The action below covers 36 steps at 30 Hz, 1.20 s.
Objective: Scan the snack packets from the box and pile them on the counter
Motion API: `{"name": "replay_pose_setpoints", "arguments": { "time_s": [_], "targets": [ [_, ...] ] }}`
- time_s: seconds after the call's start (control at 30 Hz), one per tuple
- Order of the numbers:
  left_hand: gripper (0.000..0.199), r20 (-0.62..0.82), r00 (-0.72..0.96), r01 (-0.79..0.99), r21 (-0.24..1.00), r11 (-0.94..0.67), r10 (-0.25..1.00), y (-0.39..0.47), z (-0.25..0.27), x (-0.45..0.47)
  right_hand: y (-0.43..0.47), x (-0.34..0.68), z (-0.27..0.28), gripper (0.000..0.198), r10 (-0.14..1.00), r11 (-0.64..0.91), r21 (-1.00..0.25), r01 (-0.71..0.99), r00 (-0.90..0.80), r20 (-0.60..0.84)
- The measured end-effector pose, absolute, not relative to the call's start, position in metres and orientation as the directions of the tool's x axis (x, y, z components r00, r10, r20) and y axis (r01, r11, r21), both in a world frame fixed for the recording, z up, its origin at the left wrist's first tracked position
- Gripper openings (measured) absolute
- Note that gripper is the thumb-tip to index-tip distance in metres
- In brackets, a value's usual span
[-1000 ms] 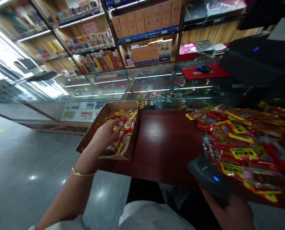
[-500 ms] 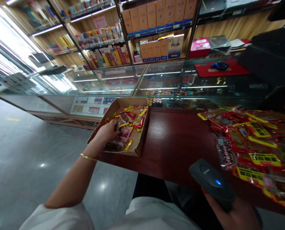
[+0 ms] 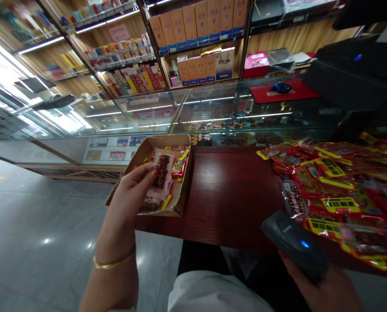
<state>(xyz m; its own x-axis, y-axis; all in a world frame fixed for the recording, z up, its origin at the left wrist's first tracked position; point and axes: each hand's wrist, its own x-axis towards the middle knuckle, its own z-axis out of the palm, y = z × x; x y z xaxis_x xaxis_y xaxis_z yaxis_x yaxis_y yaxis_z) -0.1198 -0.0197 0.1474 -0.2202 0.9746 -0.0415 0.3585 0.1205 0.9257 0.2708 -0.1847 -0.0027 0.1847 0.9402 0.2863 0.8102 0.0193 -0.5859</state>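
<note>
Between the thumb and fingers of my left hand (image 3: 128,190) is a clear snack packet (image 3: 162,170) with dark brown contents, raised over a cardboard box (image 3: 178,207). Inside the box lie several more packets with red and yellow printing. My right hand (image 3: 330,284) is wrapped round a dark barcode scanner (image 3: 294,245) with a blue light on top. The scanner points left, above the front edge of the counter. A heap of red and yellow snack packets (image 3: 336,186) covers the right side of the counter, just beyond the scanner.
The dark red wooden counter (image 3: 219,190) runs between box and heap. Behind it stands a glass display case (image 3: 213,108) bearing a mouse (image 3: 280,87) on a red mat (image 3: 304,93) and a dark machine (image 3: 352,78). Shelves with boxed goods (image 3: 190,26) line the back wall.
My left hand has come up out of the box's contents with a clear snack packet in its fingers. The scanner stays in my right hand. The whole view has shifted slightly.
</note>
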Motion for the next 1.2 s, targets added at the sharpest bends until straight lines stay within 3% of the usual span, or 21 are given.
{"name": "replay_pose_setpoints", "arguments": {
  "time_s": [0.13,0.23,0.3,0.37,0.47,0.53,0.63,0.77,1.2],
  "targets": [
    [0.033,-0.168,0.175,0.079,0.984,0.157,0.97,-0.004,0.118,-0.026,-0.182,0.266,0.006,0.034,0.938,0.01,-0.627,0.779,0.211,0.277],
    [0.025,-0.263,0.324,-0.037,0.956,0.289,0.909,0.024,0.085,0.037,-0.18,0.267,0.012,0.029,0.94,0.06,-0.634,0.771,0.17,0.296],
    [0.031,-0.385,0.428,-0.105,0.877,0.469,0.818,0.041,0.068,0.06,-0.181,0.268,0.014,0.025,0.946,0.085,-0.645,0.76,0.141,0.291],
    [0.039,-0.462,0.602,-0.157,0.731,0.664,0.651,0.052,0.054,0.065,-0.184,0.268,0.014,0.024,0.945,0.074,-0.664,0.744,0.16,0.285],
    [0.029,-0.429,0.789,-0.167,0.537,0.827,0.439,0.055,0.039,0.054,-0.187,0.264,0.014,0.027,0.936,0.041,-0.677,0.734,0.208,0.283],
    [0.025,-0.439,0.811,-0.147,0.486,0.862,0.386,0.055,0.03,0.047,-0.185,0.26,0.014,0.027,0.934,0.029,-0.673,0.739,0.22,0.281],
    [0.037,-0.492,0.797,-0.09,0.476,0.875,0.35,0.057,0.022,0.044,-0.18,0.258,0.015,0.028,0.933,0.051,-0.655,0.754,0.198,0.301],
    [0.046,-0.522,0.779,-0.007,0.548,0.836,0.348,0.061,0.02,0.048,-0.176,0.263,0.013,0.028,0.927,0.044,-0.643,0.765,0.209,0.312],
    [0.044,-0.576,0.712,0.137,0.675,0.725,0.401,0.058,0.024,0.054,-0.183,0.271,0.005,0.034,0.92,-0.053,-0.654,0.755,0.291,0.261]
  ]
}}
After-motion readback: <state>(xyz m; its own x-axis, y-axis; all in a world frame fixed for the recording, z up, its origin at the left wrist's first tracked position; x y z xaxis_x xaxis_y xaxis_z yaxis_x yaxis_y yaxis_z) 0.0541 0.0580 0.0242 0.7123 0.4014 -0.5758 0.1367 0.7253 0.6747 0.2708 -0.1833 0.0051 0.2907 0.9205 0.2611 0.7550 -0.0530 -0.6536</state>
